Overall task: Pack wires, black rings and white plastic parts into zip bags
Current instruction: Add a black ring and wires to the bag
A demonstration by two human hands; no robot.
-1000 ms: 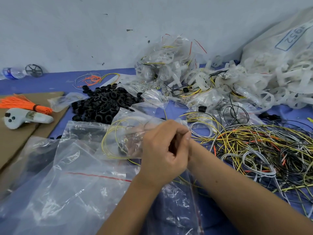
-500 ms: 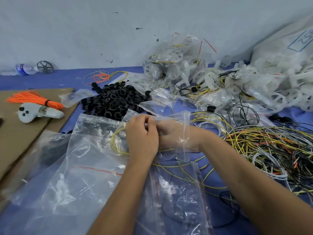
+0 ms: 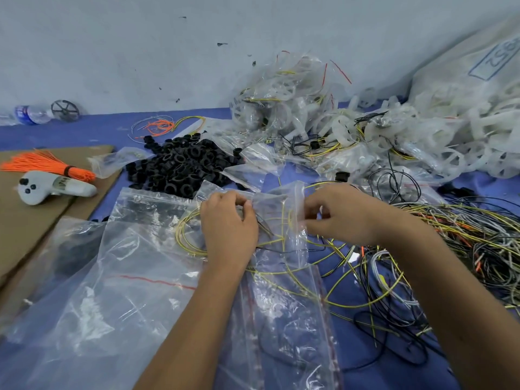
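Observation:
My left hand [image 3: 228,226] and my right hand [image 3: 340,215] pinch the top edge of a small clear zip bag [image 3: 278,209] held between them above the blue table. Coiled yellow wire [image 3: 188,229] shows through the bag and beside it. A pile of black rings [image 3: 183,167] lies behind my left hand. A tangle of yellow, grey and black wires [image 3: 455,243] spreads at the right. White plastic parts [image 3: 450,142] and filled bags [image 3: 284,102] are heaped at the back right.
Several empty zip bags [image 3: 135,277] cover the table at the front left. A brown cardboard sheet [image 3: 25,215] at the left carries an orange wire bundle [image 3: 47,164] and a white controller [image 3: 47,188]. A water bottle [image 3: 28,114] lies by the wall.
My hands have drawn apart along the bag's top edge, the right hand moving right. The view has shifted slightly.

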